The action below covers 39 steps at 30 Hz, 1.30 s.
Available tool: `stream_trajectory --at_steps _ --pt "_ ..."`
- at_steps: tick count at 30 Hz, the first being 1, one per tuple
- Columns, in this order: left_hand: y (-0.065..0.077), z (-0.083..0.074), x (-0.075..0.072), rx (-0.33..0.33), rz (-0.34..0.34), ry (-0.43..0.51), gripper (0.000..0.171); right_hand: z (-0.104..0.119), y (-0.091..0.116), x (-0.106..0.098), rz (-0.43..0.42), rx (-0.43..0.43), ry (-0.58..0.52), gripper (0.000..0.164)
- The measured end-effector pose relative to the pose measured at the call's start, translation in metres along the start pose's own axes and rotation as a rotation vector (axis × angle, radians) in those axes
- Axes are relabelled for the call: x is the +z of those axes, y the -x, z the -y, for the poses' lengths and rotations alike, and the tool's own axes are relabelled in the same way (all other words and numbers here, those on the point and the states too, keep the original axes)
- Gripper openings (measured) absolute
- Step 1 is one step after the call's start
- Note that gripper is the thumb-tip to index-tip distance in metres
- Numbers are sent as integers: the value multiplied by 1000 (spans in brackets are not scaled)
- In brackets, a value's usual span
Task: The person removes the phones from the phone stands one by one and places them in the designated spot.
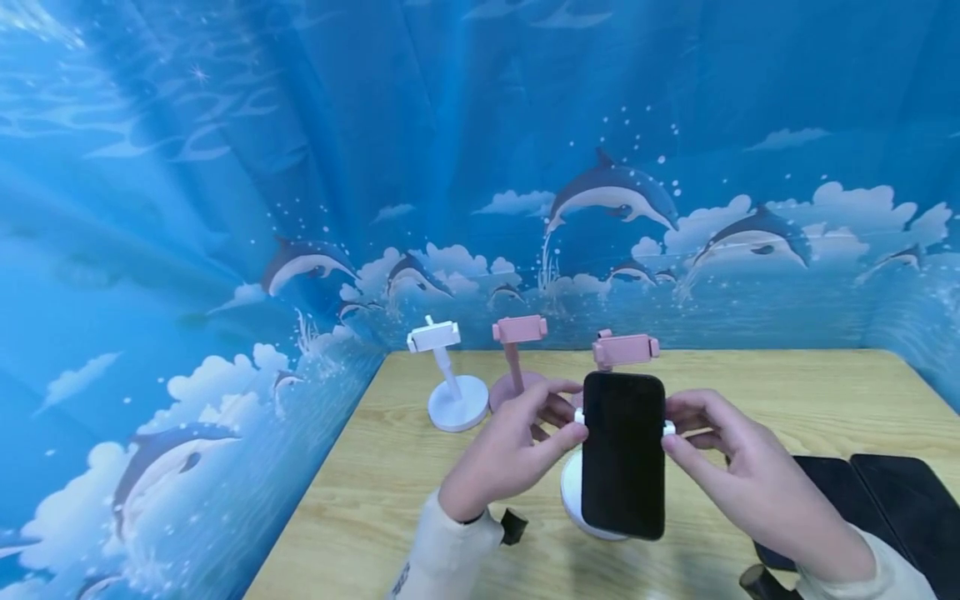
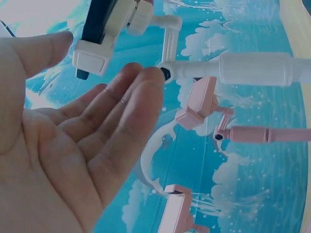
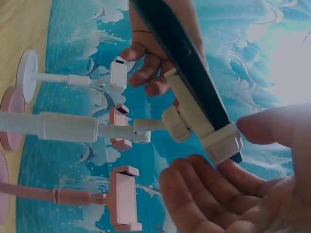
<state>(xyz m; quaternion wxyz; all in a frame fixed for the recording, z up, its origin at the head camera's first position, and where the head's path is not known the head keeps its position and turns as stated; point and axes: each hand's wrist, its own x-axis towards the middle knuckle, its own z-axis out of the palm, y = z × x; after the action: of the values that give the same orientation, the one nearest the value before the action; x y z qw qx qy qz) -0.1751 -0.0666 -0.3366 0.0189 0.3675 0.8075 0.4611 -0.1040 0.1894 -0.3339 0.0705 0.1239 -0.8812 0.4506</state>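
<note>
A black smartphone (image 1: pixel 624 454) sits upright in the clamp (image 3: pixel 222 144) of a white phone stand (image 3: pixel 68 127), whose round base (image 1: pixel 573 492) shows partly behind the phone. My left hand (image 1: pixel 517 446) is at the clamp's left end; in the left wrist view its thumb and loosely extended fingers stand apart around the white clamp end (image 2: pixel 91 58). On the other side is my right hand (image 1: pixel 742 475), thumb tip right at the clamp's right end (image 1: pixel 669 428) and fingers relaxed behind it. Neither hand has its fingers closed round the phone or clamp.
Behind stand another white phone stand (image 1: pixel 457 403) and two pink ones, one at the middle (image 1: pixel 520 329) and one (image 1: pixel 626 348) behind the phone. Dark flat phone-like slabs (image 1: pixel 907 508) lie at the right. A dolphin-print curtain (image 1: pixel 480 167) borders the wooden table (image 1: pixel 360 492).
</note>
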Motion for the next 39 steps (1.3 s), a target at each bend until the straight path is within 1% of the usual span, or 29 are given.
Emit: stream_trajectory --at_steps 3,6,8,13,20,24,27,30,36,39 --pt "-1 0 3 33 -16 -1 36 2 1 1 -36 17 32 31" --pt "-1 -1 4 74 -21 -23 30 2 1 3 -60 7 54 26" --pt "0 -2 4 90 -26 -44 27 3 1 3 -64 -1 60 23" --pt "4 -4 2 92 -25 -71 25 3 0 6 -68 -32 54 20" --pt "6 -6 1 81 -11 -72 23 -2 -6 10 -131 -115 84 14" --pt "5 -6 1 55 -1 -50 23 -3 -6 10 -134 -110 97 15" --pt "5 -7 1 51 -4 -51 23 -2 -4 10 -133 -107 125 16" --pt "6 -9 1 59 -12 -65 24 -2 -1 9 -148 -131 157 18" --pt "10 -13 0 86 -8 -72 22 2 5 10 -197 -218 223 20" --pt "12 -14 -1 103 -7 -76 21 4 6 11 -218 -227 240 21"
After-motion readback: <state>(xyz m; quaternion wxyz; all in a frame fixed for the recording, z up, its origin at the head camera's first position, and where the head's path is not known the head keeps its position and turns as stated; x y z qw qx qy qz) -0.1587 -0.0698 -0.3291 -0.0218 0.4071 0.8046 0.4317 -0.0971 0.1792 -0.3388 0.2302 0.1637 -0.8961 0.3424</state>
